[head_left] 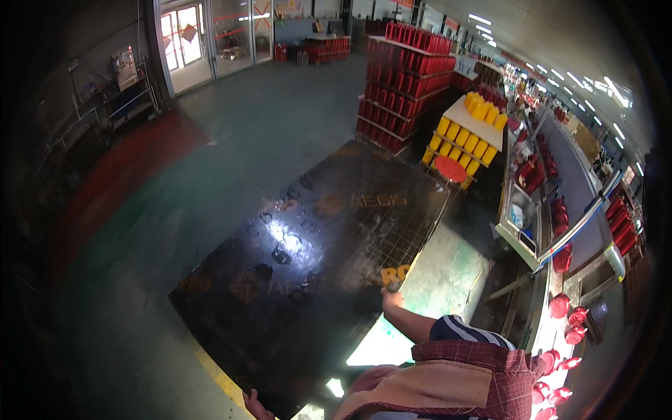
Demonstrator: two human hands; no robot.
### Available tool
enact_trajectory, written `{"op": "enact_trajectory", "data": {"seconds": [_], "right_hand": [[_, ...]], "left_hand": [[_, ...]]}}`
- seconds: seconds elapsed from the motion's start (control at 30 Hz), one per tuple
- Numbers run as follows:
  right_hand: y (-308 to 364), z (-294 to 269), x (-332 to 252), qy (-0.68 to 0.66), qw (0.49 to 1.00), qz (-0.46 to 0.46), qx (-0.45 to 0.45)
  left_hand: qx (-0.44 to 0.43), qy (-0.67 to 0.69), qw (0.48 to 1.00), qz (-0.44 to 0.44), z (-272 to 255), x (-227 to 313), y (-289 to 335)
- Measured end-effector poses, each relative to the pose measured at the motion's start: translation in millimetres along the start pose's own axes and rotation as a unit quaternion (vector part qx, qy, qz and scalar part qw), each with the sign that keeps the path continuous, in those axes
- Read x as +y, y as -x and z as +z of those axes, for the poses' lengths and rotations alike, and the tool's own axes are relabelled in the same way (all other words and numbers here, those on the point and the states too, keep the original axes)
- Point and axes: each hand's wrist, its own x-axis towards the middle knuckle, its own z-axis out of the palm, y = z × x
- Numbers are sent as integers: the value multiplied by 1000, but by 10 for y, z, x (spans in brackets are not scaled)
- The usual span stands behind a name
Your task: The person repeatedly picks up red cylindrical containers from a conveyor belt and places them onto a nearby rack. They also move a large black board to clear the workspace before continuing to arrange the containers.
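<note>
A large black sheet board (329, 238) with a glossy, marked surface and faint orange printing spreads across the middle of the head view. My right hand (393, 299) grips its right edge, with the forearm reaching in from a striped sleeve. Down at the board's near corner, my left hand (257, 406) is closed on the edge; part of its fingers is cut off or hidden. How high the board sits over the floor I cannot tell. A plaid apron (483, 378) covers my front at the lower right.
Tall stacked layers of red cylinders (406, 91) stand beyond the board's far end. Beside them is a stack of yellow cylinders (465, 136) with a red round stool (450, 169) in front. A workbench line (521, 238) with red parts runs along the right. Glass doors (231, 35) are far left.
</note>
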Motion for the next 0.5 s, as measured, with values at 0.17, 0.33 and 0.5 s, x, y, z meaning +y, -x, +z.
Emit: {"op": "enact_trajectory", "data": {"seconds": [0.17,0.33,0.5], "right_hand": [[395,-371,-79,-44,997,-40,-53],[283,-620,-1,-278,935,8,-221],[260,-595,247,-234,936,-68,-253]], "left_hand": [[5,-21,1000,-12,34,261,8],[-18,-21,1000,9,-37,417,86],[8,-48,998,25,-287,399,99]]}}
